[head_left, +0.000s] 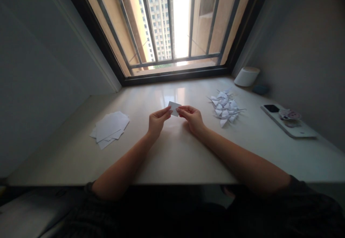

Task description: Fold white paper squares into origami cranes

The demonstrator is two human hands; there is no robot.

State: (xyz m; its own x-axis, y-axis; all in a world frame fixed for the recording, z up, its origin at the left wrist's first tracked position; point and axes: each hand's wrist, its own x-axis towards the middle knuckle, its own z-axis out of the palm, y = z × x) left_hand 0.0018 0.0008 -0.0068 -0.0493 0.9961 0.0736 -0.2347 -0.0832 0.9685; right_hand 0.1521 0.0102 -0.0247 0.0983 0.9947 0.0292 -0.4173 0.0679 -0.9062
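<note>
Between my hands, above the middle of the white counter, is a small folded piece of white paper [174, 108], tilted like a diamond. My left hand [157, 120] pinches its left side between thumb and fingers. On the right side, my right hand [193, 117] grips it the same way. Off to the left lies a loose stack of white paper sheets [111, 126], fanned unevenly. A heap of folded white paper pieces [225, 106] with thin pointed tips lies beyond my right hand.
A phone [288, 120] with a round grip on its back lies at the right. Behind it, a white cylindrical object [246, 76] stands by the wall beside a small dark item [261, 88]. A barred window [175, 73] borders the counter's [172, 159] far side.
</note>
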